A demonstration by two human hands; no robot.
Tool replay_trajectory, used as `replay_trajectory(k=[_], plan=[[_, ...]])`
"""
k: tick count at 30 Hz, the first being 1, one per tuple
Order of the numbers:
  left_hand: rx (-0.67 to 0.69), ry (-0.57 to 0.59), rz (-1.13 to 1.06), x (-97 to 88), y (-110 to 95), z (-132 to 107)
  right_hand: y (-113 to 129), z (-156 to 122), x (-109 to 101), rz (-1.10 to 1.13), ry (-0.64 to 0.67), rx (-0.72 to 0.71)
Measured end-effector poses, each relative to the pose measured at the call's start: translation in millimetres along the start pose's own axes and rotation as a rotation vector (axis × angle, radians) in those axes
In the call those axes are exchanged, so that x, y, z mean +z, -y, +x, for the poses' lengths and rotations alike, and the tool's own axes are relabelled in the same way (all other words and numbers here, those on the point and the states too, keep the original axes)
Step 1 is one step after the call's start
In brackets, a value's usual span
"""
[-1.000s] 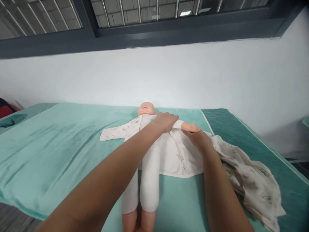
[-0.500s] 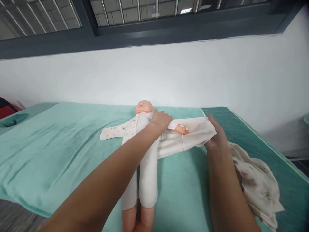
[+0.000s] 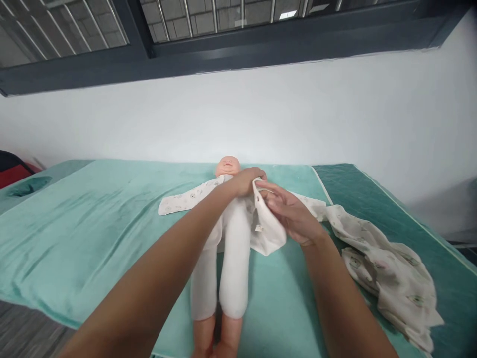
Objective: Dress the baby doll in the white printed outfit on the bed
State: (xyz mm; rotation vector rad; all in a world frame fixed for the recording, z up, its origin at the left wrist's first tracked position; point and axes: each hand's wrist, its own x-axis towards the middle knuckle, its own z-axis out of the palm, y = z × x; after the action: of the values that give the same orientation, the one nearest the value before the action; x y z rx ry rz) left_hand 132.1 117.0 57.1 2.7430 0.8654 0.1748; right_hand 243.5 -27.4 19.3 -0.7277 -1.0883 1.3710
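Note:
A baby doll (image 3: 234,278) in white padded clothing lies on its back, its head toward the wall and its bare feet toward me. Under and around its upper body is an open white baby shirt (image 3: 270,233) with a small print; one sleeve stretches out left, the other right. My left hand (image 3: 248,183) is closed at the doll's arm on the right side, which it and the cloth hide. Facing it, my right hand (image 3: 290,211) has its fingers curled at the shirt's right front panel, gripping it so that it hangs in a fold.
A crumpled printed cloth garment (image 3: 391,278) lies on the right, touching the shirt's right sleeve. Everything rests on a green padded bed cover (image 3: 93,238). A white wall (image 3: 238,114) and a dark window frame (image 3: 261,47) stand behind; a red and black item (image 3: 15,171) is far left.
My right hand has moved left toward my left hand, folding the shirt panel up over the doll's arm. The right sleeve now lies flat, and the doll's hand is no longer visible.

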Motion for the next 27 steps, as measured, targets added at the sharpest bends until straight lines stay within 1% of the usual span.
replay_trajectory(k=[1, 2, 3, 4, 5, 6, 8, 9, 11, 13, 14, 16, 19, 21, 23, 25, 27], plan=[[0.031, -0.025, -0.068, -7.0, 6, -6, -2, 0, 2, 0.002, 0.069, 0.010], [0.042, -0.075, -0.131, -13.0, 12, -12, -4, 0, 3, -0.009, 0.125, 0.016], [0.032, -0.142, -0.189, -17.5, 17, -20, -7, 1, 4, -0.036, 0.150, 0.005], [-0.001, -0.222, -0.237, -20.2, 22, -27, -10, 2, 5, -0.075, 0.133, -0.029], [-0.058, -0.302, -0.265, -21.1, 27, -34, -14, 4, 6, -0.126, 0.079, -0.075], [-0.126, -0.369, -0.278, -20.2, 32, -40, -17, 6, 7, -0.191, 0.001, -0.123], [-0.268, -0.463, -0.285, -14.3, 40, -52, -23, 9, 11, -0.356, -0.144, -0.199], [-0.326, -0.497, -0.292, -10.1, 42, -56, -26, 10, 13, -0.452, -0.175, -0.222], [-0.389, -0.555, -0.337, -1.4, 46, -64, -30, 10, 18, -0.634, -0.139, -0.261], [-0.398, -0.601, -0.429, 5.1, 45, -70, -32, 9, 23, -0.750, -0.048, -0.321], [-0.402, -0.612, -0.475, 6.9, 44, -73, -32, 8, 26, -0.780, -0.006, -0.336], [-0.417, -0.588, -0.535, 7.5, 38, -78, -32, 7, 29, -0.803, 0.070, -0.320], [-0.411, -0.494, -0.504, 4.6, 29, -84, -31, 5, 28, -0.767, 0.169, -0.249], [-0.399, -0.464, -0.478, 4.7, 25, -90, -32, 3, 25, -0.701, 0.186, -0.227], [-0.383, -0.475, -0.508, 9.9, 24, -101, -35, -2, 21, -0.628, 0.110, -0.218], [-0.351, -0.534, -0.542, 22.2, 27, -121, -41, -13, 16, -0.566, -0.053, -0.211], [-0.346, -0.628, -0.508, 40.6, 33, -148, -51, -28, 10, -0.524, -0.234, -0.207]])
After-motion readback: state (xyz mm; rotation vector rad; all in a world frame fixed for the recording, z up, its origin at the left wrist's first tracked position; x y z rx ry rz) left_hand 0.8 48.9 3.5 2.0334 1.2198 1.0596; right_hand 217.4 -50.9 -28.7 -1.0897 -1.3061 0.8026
